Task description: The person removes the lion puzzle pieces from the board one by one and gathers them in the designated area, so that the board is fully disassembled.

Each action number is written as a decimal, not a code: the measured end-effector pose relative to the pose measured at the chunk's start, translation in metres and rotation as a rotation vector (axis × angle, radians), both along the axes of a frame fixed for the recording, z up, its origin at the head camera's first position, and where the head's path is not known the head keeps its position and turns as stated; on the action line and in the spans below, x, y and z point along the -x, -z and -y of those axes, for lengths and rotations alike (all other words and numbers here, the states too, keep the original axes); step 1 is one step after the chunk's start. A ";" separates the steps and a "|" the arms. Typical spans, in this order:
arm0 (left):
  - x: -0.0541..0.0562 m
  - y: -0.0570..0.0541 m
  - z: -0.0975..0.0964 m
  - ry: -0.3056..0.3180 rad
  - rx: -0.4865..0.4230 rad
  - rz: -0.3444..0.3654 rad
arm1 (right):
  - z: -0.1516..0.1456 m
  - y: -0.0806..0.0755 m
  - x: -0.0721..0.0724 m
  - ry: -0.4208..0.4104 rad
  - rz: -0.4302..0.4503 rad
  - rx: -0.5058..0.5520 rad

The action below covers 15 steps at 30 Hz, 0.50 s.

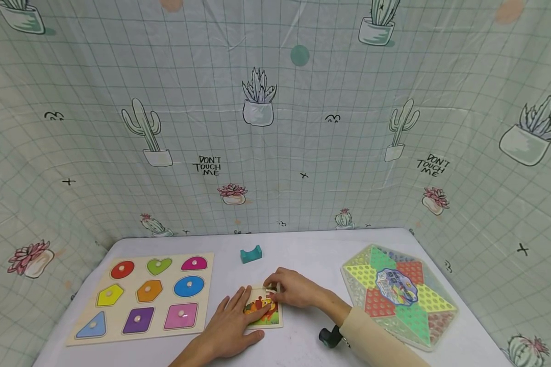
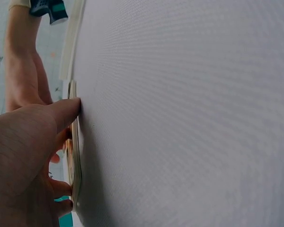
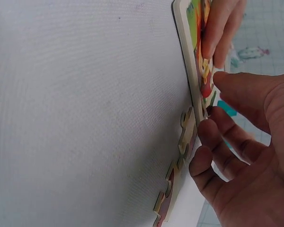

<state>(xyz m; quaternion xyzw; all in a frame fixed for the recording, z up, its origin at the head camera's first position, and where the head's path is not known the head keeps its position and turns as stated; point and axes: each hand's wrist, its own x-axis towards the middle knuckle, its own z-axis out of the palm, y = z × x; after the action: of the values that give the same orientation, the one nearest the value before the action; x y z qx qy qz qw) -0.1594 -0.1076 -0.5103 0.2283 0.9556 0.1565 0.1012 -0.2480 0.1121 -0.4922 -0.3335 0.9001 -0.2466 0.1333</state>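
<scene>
A small wooden jigsaw puzzle (image 1: 275, 319) with a colourful picture lies flat at the front middle of the table. My left hand (image 1: 229, 326) rests across its left side with fingers spread and fairly straight; the left wrist view has the thumb at the board's near edge. At the upper right corner, my right hand (image 1: 296, 289) curls its thumb and fingers around a small puzzle piece (image 3: 209, 101), mostly hidden by the fingertips. Under that hand, loose puzzle pieces (image 3: 168, 194) lie beside the board in the right wrist view.
A wooden shape board (image 1: 153, 326) with knobbed coloured pieces lies on the left. To the right is a hexagonal Chinese checkers board (image 1: 381, 303). A teal curved block (image 1: 251, 254) stands behind the puzzle. Beneath the right forearm is a dark wrist-worn device (image 1: 329, 337).
</scene>
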 end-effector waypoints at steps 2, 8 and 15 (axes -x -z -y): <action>0.000 0.000 0.000 -0.001 0.000 0.001 | 0.000 0.000 0.000 0.004 -0.002 0.001; -0.001 -0.001 0.000 0.002 -0.002 -0.009 | 0.000 0.000 0.002 0.002 -0.020 0.019; -0.002 -0.002 0.001 0.001 -0.008 -0.004 | -0.001 -0.002 0.002 -0.002 -0.042 0.052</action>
<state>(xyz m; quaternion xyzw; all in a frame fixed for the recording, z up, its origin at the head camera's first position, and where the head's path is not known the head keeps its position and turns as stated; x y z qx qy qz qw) -0.1576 -0.1082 -0.5085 0.2294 0.9551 0.1598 0.0985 -0.2497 0.1127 -0.4898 -0.3428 0.8957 -0.2626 0.1061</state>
